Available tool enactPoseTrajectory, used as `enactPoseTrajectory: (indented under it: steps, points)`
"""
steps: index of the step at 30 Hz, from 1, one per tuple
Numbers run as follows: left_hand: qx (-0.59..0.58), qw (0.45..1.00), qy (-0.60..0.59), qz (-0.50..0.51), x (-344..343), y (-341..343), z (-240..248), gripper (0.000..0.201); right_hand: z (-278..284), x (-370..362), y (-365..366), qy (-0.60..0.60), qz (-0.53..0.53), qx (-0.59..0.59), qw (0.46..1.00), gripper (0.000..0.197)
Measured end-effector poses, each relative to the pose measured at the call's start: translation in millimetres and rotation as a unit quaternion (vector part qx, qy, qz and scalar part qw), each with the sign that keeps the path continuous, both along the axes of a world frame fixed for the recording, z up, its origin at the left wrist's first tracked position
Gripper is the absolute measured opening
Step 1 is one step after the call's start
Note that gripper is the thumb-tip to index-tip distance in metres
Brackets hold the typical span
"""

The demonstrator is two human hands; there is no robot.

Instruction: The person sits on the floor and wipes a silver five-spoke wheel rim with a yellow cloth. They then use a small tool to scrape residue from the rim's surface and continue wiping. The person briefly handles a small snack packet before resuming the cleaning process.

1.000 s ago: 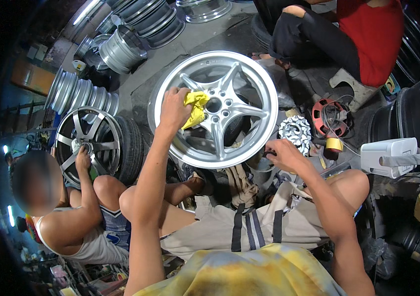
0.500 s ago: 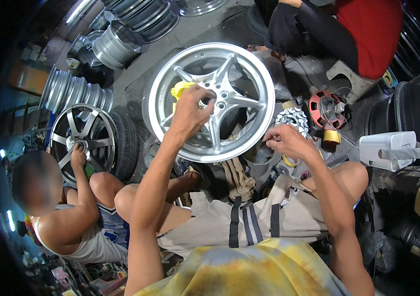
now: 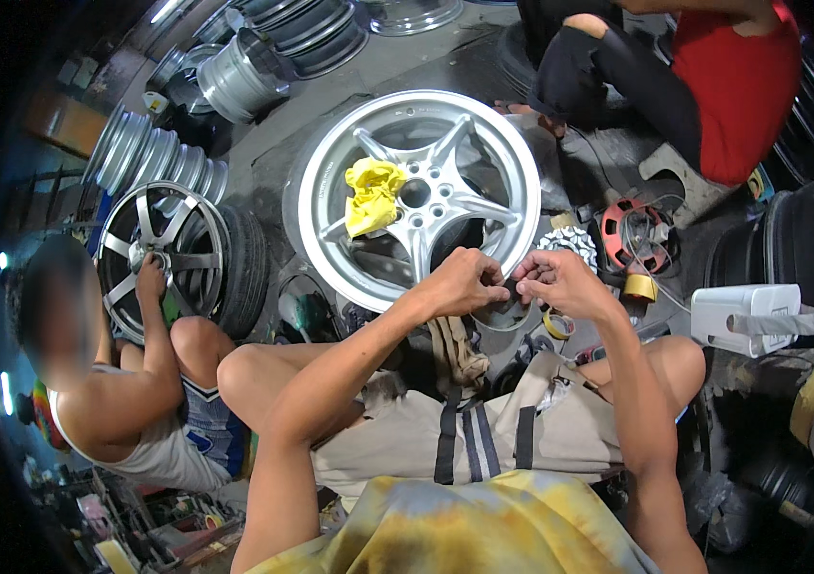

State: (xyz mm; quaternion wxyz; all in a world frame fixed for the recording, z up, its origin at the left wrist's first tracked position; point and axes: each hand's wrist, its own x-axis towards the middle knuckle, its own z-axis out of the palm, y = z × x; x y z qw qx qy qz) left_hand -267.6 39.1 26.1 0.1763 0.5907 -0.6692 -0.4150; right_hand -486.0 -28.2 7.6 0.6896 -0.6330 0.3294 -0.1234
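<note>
A yellow cloth (image 3: 373,199) lies on the alloy wheel (image 3: 469,204), toward half-past-ten from the nearer left grip (image 3: 469,283); whether it or the right grip (image 3: 560,282) pinches anything is unclear.

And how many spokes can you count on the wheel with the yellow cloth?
5: upper-left spoke, upper-right one, right one, bottom one, and left one, partly hidden by the yellow cloth.

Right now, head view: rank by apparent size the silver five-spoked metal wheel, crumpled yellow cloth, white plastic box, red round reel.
1. Silver five-spoked metal wheel
2. White plastic box
Unranked, smaller: red round reel, crumpled yellow cloth; too alike to separate.
</note>
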Motion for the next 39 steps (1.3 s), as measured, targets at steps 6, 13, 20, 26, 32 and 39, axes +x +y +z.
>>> enactPoseTrajectory:
  steps: [6,13,20,26,32,39]
  points:
    - [-0.017,1.000,0.009,-0.003,7.1,0.3,2.9,0.029,-1.9,0.6,-4.8,0.011,0.017,0.005,1.000,0.016]
    - [-0.016,0.995,0.095,0.002,18.9,4.3,-1.9,0.024,1.8,5.0,-2.2,-0.023,0.004,0.011,1.000,0.019]
    - [0.010,0.996,0.084,-0.009,22.1,4.5,3.1,0.023,2.6,5.6,-4.3,-0.012,-0.004,0.036,0.999,0.022]
    - [-0.244,0.945,-0.153,0.156,49.4,-6.6,19.4,0.030,-6.8,2.7,-5.9,0.041,-0.037,-0.068,0.996,0.016]
    - [-0.245,0.884,-0.322,0.233,127.4,-3.6,9.6,0.038,-19.2,1.5,-7.3,-0.012,-0.092,-0.112,0.989,0.017]
    - [-0.321,0.933,0.012,0.162,28.6,0.0,-1.2,0.031,-20.8,23.3,1.5,-0.099,-0.211,0.027,0.972,0.016]
